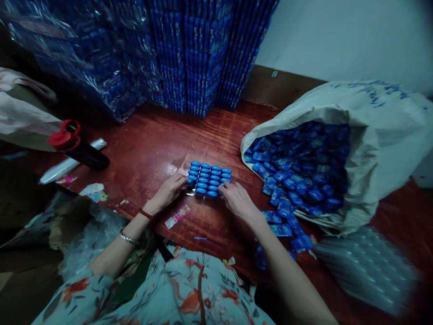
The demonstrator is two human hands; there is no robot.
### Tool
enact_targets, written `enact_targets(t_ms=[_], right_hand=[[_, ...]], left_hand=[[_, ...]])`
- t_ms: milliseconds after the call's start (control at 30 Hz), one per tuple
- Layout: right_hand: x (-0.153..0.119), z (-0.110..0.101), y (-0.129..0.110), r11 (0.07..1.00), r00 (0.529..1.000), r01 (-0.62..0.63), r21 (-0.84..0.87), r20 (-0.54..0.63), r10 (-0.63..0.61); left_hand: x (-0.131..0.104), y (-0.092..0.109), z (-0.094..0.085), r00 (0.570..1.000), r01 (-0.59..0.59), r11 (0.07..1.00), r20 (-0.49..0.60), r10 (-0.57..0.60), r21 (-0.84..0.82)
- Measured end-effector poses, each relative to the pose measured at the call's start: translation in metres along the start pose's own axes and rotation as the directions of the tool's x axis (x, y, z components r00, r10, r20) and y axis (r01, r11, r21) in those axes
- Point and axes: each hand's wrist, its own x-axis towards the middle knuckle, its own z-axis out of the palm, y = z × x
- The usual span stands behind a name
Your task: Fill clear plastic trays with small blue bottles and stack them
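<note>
A block of small blue packs point(204, 178) with rounded tops stands in close rows on the reddish-brown table, in front of me. At its left edge, my left hand point(171, 188) has its fingers drawn together on an outer blue pack. My right hand point(237, 201) pinches a blue pack at the near right corner of the block. Both sets of fingertips are partly hidden, so the exact hold is hard to see. Something clear and shiny shows at the block's near left corner.
An open white sack point(372, 135) spills loose blue packs point(304, 176) at the right. Near it lies a clear moulded plastic tray stack point(368, 266). Tall blue stacks point(199, 58) line the back. A red-lidded bottle point(79, 146) and a plastic roll point(57, 170) lie left.
</note>
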Motion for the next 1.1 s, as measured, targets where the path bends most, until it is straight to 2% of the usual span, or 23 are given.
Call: enact_targets(t_ms=[67,200,267,333,433,533,600,633,700,800,900,1100], right_hand=[[-0.004,0.008,0.003,0.999,0.998,-0.044,0.016,-0.044,0.045],[-0.027,0.035,0.002,0.981,0.961,-0.139,0.137,-0.221,0.167],[-0.047,0.050,-0.001,0.950,0.903,-0.175,0.259,-0.343,0.260],[-0.071,0.064,-0.004,0.896,0.814,-0.204,0.394,-0.441,0.379],[-0.112,0.082,-0.005,0.842,0.705,-0.245,0.480,-0.508,0.495],[-0.149,0.100,-0.004,0.816,0.614,-0.364,0.448,-0.544,0.572],[-0.169,0.114,-0.003,0.764,0.549,-0.470,0.442,-0.531,0.645],[-0.176,0.122,-0.004,0.733,0.529,-0.521,0.438,-0.507,0.680],[-0.184,0.135,-0.006,0.680,0.519,-0.608,0.410,-0.442,0.731],[-0.175,0.147,-0.008,0.638,0.520,-0.676,0.370,-0.375,0.768],[-0.144,0.144,-0.006,0.646,0.536,-0.675,0.357,-0.364,0.761],[-0.068,0.118,0.006,0.700,0.591,-0.615,0.363,-0.376,0.714]], left_hand=[[0.004,0.003,-0.005,0.995,-0.064,0.995,0.077,0.058,0.076],[0.010,0.003,-0.010,0.985,-0.123,0.986,0.135,0.107,0.114],[0.012,0.000,-0.012,0.982,-0.129,0.988,0.152,0.115,0.085],[0.012,-0.003,-0.013,0.987,-0.099,0.994,0.133,0.092,0.048],[0.012,-0.002,-0.015,0.994,-0.051,0.998,0.104,0.046,0.047],[0.012,0.007,-0.017,0.985,-0.075,0.987,0.167,0.051,0.142],[0.013,0.014,-0.017,0.976,-0.110,0.971,0.209,0.065,0.211],[0.014,0.017,-0.017,0.973,-0.123,0.964,0.220,0.070,0.237],[0.015,0.020,-0.015,0.971,-0.137,0.952,0.226,0.075,0.274],[0.014,0.022,-0.007,0.968,-0.155,0.929,0.237,0.076,0.335],[0.007,0.022,0.000,0.972,-0.152,0.898,0.225,0.061,0.414],[-0.013,0.021,0.009,0.999,0.032,0.887,-0.030,-0.021,0.460]])
